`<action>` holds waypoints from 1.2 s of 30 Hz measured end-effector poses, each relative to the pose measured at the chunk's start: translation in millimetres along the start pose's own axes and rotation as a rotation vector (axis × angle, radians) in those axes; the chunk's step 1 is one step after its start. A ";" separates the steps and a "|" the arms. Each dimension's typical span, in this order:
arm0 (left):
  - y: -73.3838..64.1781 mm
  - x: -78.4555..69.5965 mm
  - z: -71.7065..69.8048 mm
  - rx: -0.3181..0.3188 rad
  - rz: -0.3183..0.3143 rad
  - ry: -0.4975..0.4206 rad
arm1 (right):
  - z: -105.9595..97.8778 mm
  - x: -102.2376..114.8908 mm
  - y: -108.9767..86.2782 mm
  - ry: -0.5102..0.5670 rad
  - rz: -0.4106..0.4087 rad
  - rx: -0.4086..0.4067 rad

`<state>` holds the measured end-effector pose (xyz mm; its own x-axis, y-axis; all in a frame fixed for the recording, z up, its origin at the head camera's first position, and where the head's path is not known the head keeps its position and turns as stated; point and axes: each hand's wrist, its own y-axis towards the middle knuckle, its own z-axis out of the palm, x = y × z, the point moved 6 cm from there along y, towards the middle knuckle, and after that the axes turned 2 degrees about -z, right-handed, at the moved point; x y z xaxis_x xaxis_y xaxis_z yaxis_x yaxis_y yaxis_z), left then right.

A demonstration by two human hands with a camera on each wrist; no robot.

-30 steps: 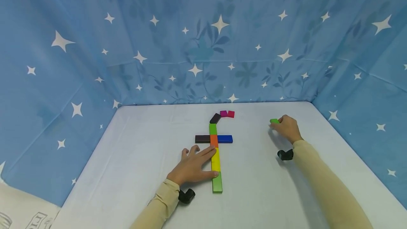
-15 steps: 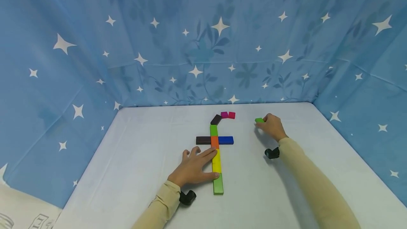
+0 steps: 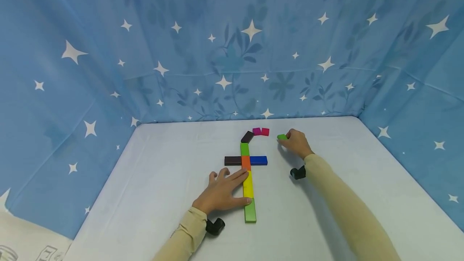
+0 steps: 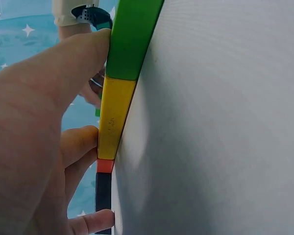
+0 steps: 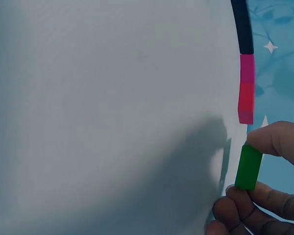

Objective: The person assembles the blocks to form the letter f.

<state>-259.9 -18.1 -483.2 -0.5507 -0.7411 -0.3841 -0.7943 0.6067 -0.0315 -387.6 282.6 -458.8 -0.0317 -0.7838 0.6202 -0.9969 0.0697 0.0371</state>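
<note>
My right hand [image 3: 298, 143] pinches a small green block [image 5: 248, 167] between thumb and fingertips, over the table to the right of a red-pink block [image 3: 265, 131] and a magenta block [image 3: 256, 131]. My left hand [image 3: 219, 192] rests on a column of flat blocks, fingertips on the yellow block [image 3: 248, 186], thumb where it meets the light green block [image 3: 250, 212]. Farther up the column come an orange block [image 3: 246, 163] and another green block [image 3: 244, 149]. A dark block [image 3: 233, 160] and a blue block [image 3: 259, 160] flank the orange one. A slanted dark block [image 3: 248, 136] tops the column.
The blocks lie on a table [image 3: 163, 148] with a white cloth. Blue star-patterned curtains [image 3: 203, 51] stand around its back and sides. A black device [image 3: 215, 226] is worn at the left wrist, another black device [image 3: 298, 172] at the right.
My right hand has moved left with the green block, closer to the red-pink block. My left hand keeps its place on the column.
</note>
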 end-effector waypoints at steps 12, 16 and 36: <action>0.7 -2.8 2.7 0.002 0.003 0.012 | 17.2 7.5 8.9 -0.017 0.009 0.023; 0.0 -3.5 0.0 -0.005 0.008 0.016 | 18.4 12.9 12.3 -0.036 -0.012 0.009; -0.3 -2.8 -1.1 -0.007 0.002 0.014 | 24.0 17.0 17.8 -0.077 -0.004 -0.014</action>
<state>-258.4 -16.5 -481.1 -0.5555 -0.7439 -0.3715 -0.7952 0.6059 -0.0242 -407.6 255.7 -466.4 -0.0336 -0.8292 0.5580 -0.9959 0.0746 0.0509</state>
